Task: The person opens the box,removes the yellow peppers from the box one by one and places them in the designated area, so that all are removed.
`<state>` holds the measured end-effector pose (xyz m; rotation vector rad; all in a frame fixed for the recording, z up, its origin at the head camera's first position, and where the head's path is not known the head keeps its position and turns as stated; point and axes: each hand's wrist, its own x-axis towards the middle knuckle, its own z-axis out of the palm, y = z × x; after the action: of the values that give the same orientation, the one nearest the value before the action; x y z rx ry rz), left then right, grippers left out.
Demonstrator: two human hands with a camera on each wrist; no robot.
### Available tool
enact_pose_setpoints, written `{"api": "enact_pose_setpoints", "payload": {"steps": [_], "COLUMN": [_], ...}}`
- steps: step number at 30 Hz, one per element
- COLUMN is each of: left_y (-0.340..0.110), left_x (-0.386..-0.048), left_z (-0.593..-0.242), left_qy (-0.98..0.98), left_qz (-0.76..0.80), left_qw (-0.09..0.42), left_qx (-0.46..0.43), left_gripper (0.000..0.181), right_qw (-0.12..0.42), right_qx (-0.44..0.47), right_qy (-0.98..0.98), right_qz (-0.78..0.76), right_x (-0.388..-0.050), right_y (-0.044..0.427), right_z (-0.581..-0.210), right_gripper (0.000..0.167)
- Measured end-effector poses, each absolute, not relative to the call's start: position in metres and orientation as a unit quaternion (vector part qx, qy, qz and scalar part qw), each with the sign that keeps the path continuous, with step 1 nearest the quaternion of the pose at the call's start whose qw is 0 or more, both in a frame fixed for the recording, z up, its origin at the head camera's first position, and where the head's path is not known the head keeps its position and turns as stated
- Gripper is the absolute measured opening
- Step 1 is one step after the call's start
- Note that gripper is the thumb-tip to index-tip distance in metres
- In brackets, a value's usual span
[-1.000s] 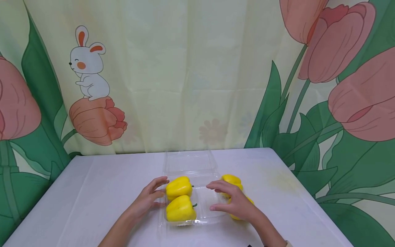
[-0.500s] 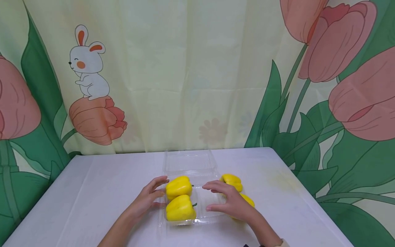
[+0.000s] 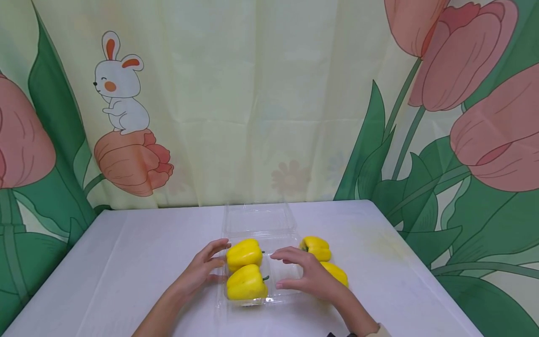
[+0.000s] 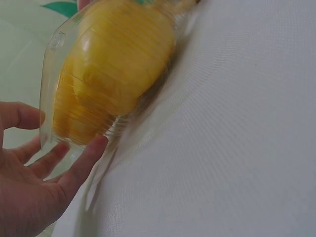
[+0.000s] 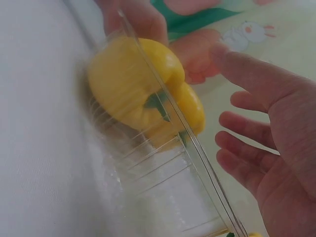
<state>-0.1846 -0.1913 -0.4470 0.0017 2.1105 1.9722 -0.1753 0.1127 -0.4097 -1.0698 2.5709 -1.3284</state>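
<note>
**On a white surface (image 3: 147, 262), a clear box (image 3: 278, 298) with its lid (image 3: 258, 220) laid back**

The box holds two yellow peppers in its left half: a front pepper (image 3: 247, 283) and, just behind it, a back pepper (image 3: 244, 254), both with stems toward the right. The person's left hand (image 3: 202, 267) is at the box's left wall, its fingers (image 4: 89, 153) parted and lightly bent; fingertips touch the clear plastic, and neither pepper is gripped. The right hand (image 3: 309, 274) is over the right half of the box, fingers (image 5: 247, 133) well apart from the thumb and holding nothing. To the right of the box, two more yellow peppers rest on the surface: the farther loose pepper (image 3: 317, 249) and the nearer loose pepper (image 3: 336, 273), which is partly hidden by the right hand. At the back hangs a pale curtain (image 3: 294, 117), printed with pink tulips (image 3: 459, 61) and a white rabbit (image 3: 126, 112).
</note>
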Motion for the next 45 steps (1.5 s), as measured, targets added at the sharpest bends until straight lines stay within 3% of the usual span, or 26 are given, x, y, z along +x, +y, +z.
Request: {"api": "enact_pose_setpoints", "payload": {"steps": [24, 45], "left_y": [-0.192, -0.193], "left_x": [-0.184, -0.183], "left_z": [-0.448, -0.448], "left_qy": [0.726, 0.722], "left_qz": [0.676, 0.679], "left_qw": [0.127, 0.130], "left_qx": [0.010, 0.016], "left_gripper": [0.053, 0.054], "right_qw": [0.023, 0.065], "right_qx": [-0.375, -0.365], "right_qy": [0.835, 0.836], "right_qz": [-0.403, -0.404], "right_x": [-0.176, -0.176], "right_y": [0.099, 0.089], "right_z": [-0.414, -0.417], "right_gripper": [0.053, 0.054]}}
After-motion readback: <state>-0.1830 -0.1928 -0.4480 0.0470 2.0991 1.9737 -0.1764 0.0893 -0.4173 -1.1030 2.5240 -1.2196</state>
